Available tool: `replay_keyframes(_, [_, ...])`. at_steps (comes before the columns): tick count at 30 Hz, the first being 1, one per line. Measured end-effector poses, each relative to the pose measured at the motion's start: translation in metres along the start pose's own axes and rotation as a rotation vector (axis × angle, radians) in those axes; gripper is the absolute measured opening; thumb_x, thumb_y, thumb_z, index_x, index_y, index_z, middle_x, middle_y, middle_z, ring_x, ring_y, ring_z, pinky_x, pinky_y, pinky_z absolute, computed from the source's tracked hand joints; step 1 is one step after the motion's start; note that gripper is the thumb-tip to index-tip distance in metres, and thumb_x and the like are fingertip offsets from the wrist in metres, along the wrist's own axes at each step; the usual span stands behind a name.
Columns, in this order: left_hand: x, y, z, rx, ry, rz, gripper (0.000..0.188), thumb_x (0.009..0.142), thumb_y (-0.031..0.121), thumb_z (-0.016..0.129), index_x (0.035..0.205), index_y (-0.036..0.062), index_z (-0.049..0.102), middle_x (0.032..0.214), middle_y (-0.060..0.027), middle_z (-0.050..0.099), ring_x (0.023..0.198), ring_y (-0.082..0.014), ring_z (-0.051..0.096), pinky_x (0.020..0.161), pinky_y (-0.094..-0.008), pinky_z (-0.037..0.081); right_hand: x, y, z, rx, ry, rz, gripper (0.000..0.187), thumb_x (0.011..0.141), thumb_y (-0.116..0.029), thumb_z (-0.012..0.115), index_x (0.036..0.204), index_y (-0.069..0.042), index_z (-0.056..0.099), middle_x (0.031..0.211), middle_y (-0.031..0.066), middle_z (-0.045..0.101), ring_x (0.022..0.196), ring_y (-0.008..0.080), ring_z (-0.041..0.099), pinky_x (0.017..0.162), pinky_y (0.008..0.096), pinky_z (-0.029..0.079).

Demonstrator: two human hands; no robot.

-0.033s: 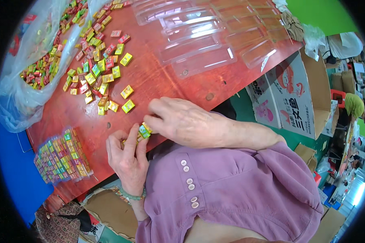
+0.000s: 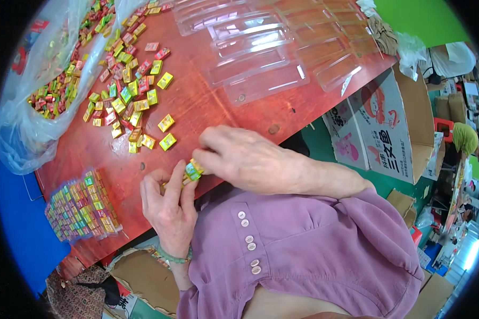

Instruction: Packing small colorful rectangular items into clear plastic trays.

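Note:
At the table's near edge, my left hand (image 2: 170, 207) is closed around a short row of small boxes (image 2: 192, 170), yellow and green on the side that shows. Most of the row is hidden behind the fingers. My right hand (image 2: 245, 159) meets it from the right, thumb and fingers pinched at the row's upper end. Beyond the hands lie loose small boxes (image 2: 166, 123), yellow, red and green, in a scattered pile. Left of my left hand, similar boxes are packed side by side in a neat block (image 2: 82, 207).
A clear plastic bag (image 2: 24, 138) full of small boxes stands at the far left of the red table (image 2: 197, 103). Clear plastic trays (image 2: 269, 80) cover the far side. Open cardboard boxes (image 2: 378, 125) stand right of the table and below its near edge (image 2: 143, 276).
My right hand and the end of the held row have shifted very slightly to the right. Both hands keep their grip.

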State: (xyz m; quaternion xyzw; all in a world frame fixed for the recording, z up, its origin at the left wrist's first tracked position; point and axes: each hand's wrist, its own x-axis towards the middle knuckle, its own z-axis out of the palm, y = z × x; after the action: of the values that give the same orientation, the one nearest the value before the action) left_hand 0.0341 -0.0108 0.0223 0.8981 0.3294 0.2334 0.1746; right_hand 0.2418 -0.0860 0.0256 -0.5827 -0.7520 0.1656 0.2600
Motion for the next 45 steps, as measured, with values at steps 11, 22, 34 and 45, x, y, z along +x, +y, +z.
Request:
replay_keyframes(11, [0.107,0.069,0.069,-0.062,0.038,0.293,0.026,0.083,0.018,0.079,0.107,0.0102,0.074,0.092,-0.0069,0.054,0.084,-0.0258,0.057,0.071,-0.0403,0.051,-0.049,0.066,-0.081,-0.203,0.242,0.272,0.026,0.089,-0.012,0.074,0.114,-0.005,0.069,0.107,0.0118,0.062,0.093,0.0326,0.067,0.077,0.0408,0.057])
replay_keyframes(22, [0.120,0.074,0.098,-0.093,-0.032,0.274,0.027,0.086,0.020,0.078,0.109,0.0075,0.072,0.095,-0.0085,0.056,0.089,-0.0274,0.059,0.074,-0.0409,0.053,-0.059,0.093,-0.082,-0.188,0.231,0.351,0.027,0.092,-0.013,0.073,0.117,-0.006,0.070,0.110,0.0123,0.061,0.095,0.0319,0.068,0.080,0.0410,0.057])
replay_keyframes(34, [0.116,0.071,0.098,-0.063,0.027,0.240,0.045,0.083,0.024,0.081,0.117,-0.0019,0.068,0.113,-0.0149,0.058,0.100,-0.0308,0.060,0.084,-0.0427,0.054,-0.068,0.091,-0.077,-0.356,0.282,0.337,0.048,0.084,-0.020,0.080,0.127,-0.004,0.066,0.121,0.0128,0.064,0.110,0.0324,0.062,0.090,0.0436,0.054])
replay_keyframes(45, [0.095,0.067,0.093,0.036,-0.302,0.413,0.091,0.091,0.062,0.059,0.158,0.0044,0.039,0.167,-0.0128,0.033,0.155,-0.0310,0.030,0.123,-0.0525,0.026,-0.091,0.090,-0.060,-0.549,0.114,0.398,0.086,0.091,-0.064,0.057,0.157,-0.012,0.043,0.166,0.0084,0.036,0.154,0.0300,0.032,0.125,0.0520,0.022])
